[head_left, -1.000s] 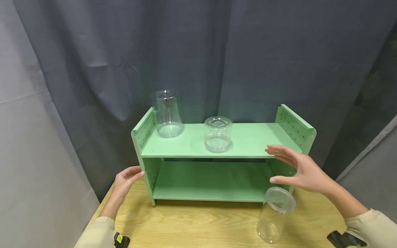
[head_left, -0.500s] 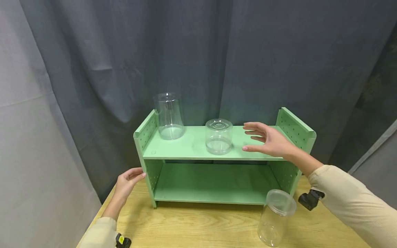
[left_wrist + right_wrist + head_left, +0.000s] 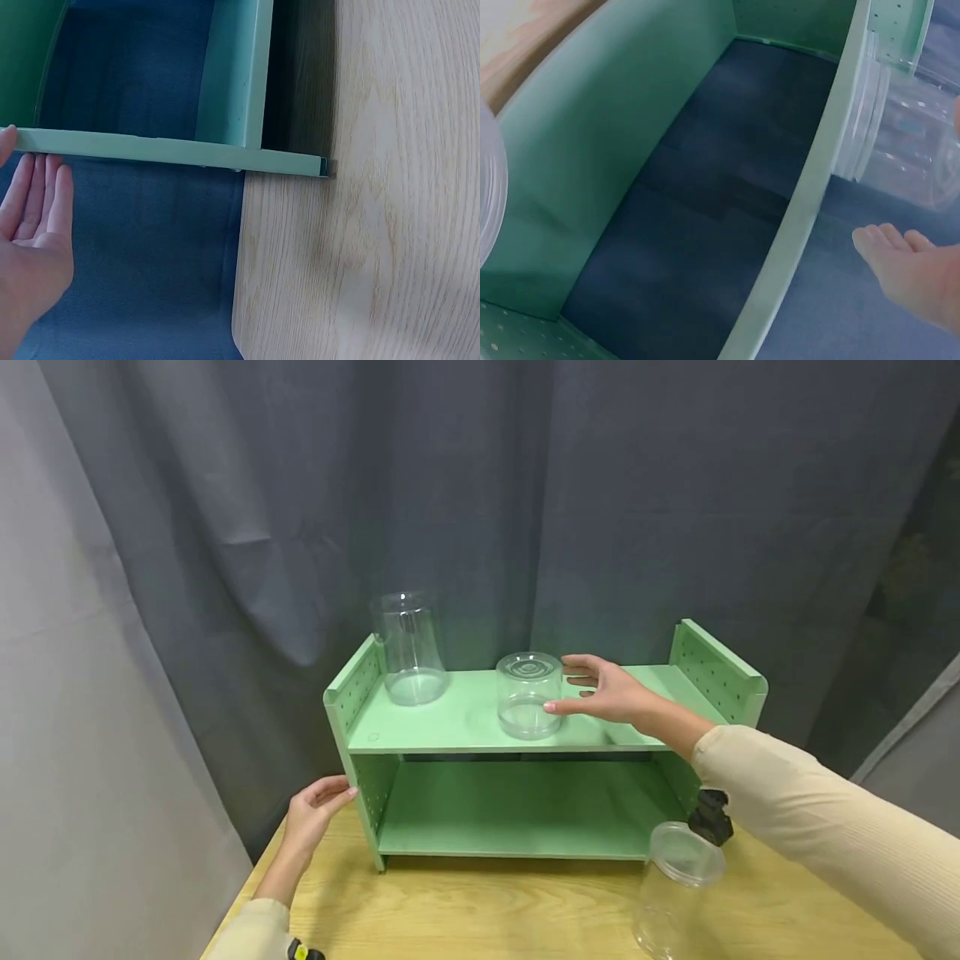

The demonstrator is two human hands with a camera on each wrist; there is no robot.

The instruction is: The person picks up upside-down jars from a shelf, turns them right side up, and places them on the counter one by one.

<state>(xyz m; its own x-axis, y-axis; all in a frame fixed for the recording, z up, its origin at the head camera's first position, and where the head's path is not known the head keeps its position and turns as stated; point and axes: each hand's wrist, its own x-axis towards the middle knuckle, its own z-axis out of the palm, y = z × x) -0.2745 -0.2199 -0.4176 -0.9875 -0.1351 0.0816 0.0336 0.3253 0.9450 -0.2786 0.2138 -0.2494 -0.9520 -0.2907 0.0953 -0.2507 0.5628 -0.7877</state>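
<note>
In the head view, a short clear plastic jar [image 3: 528,697] stands upside down in the middle of the green shelf's upper board [image 3: 465,727]. My right hand [image 3: 607,693] is at its right side, thumb in front and fingers spread behind. The right wrist view shows a gap between the fingers [image 3: 889,236] and the jar [image 3: 907,135]. My left hand [image 3: 311,814] holds the shelf's left side panel [image 3: 348,727] by its edge. In the left wrist view, the thumb and fingers [image 3: 56,187] lie on opposite sides of that panel [image 3: 172,152].
A tall clear jar [image 3: 411,652] stands at the upper board's left end. Another clear jar with a lid [image 3: 678,893] stands on the wooden table [image 3: 480,902] at front right, just below my right forearm. Grey curtains [image 3: 465,510] hang behind the shelf.
My right hand has moved left and up, from above the lidded jar on the table to the short jar on the shelf. The left hand stays at the side panel.
</note>
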